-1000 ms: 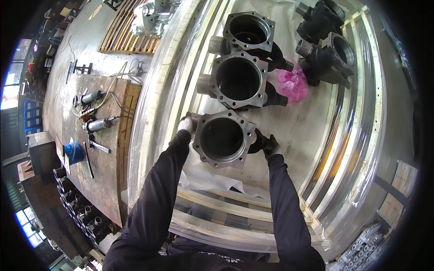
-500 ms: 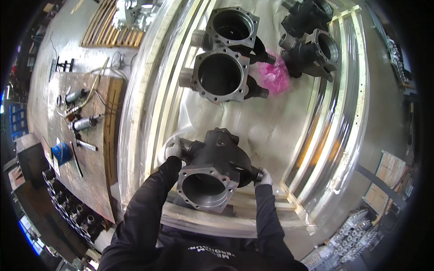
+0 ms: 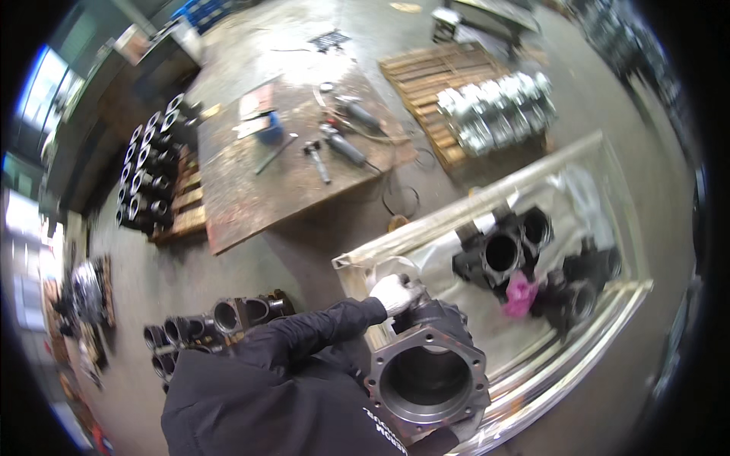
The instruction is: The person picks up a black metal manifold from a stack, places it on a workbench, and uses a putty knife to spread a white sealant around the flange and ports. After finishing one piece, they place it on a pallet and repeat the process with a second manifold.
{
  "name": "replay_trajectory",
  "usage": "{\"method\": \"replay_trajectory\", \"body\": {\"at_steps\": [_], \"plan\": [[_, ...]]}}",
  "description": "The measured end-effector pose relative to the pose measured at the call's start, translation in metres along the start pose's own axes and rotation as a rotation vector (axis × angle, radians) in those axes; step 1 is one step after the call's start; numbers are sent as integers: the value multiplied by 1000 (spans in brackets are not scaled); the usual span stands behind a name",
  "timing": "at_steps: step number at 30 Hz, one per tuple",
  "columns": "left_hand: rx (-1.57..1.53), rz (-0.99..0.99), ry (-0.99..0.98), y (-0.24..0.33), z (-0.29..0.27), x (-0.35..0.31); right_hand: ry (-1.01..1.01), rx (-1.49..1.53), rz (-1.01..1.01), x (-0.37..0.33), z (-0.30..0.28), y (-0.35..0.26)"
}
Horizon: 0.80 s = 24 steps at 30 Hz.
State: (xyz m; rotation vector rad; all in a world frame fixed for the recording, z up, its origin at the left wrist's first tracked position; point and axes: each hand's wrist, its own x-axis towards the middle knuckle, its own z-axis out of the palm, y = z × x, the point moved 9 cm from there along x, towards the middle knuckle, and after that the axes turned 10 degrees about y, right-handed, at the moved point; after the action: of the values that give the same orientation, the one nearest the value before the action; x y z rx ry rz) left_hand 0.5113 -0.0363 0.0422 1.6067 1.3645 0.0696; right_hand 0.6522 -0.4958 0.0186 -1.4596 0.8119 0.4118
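Flanged metal housing is held at the near end of the wooden crate, the left hand gripping its side stub. The right hand's fingers cannot be made out. A close, evenly shared hold should steady it.

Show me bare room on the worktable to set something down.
Bare: the worktable at lower left, between its edges and the thin bar. Crowded: its middle and right, holding two power tools and a hammer-shaped tool.

Bench ahead of us, crate to our right.
We see power tools on the bench, castings on a pallet left of it, a bag between housings in the crate.
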Motion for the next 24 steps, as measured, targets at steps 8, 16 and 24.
{"method": "replay_trajectory", "body": {"at_steps": [8,16,24], "plan": [[-177,97,219,13,-170,-33,-27,-169,-770,-144,66,-104],[-399,187,342,-131,-373,35,-425,-89,-704,-330,266,-28],[-505,-263,835,-363,-622,68,-706,-403,-492,-415,538,206]]}}
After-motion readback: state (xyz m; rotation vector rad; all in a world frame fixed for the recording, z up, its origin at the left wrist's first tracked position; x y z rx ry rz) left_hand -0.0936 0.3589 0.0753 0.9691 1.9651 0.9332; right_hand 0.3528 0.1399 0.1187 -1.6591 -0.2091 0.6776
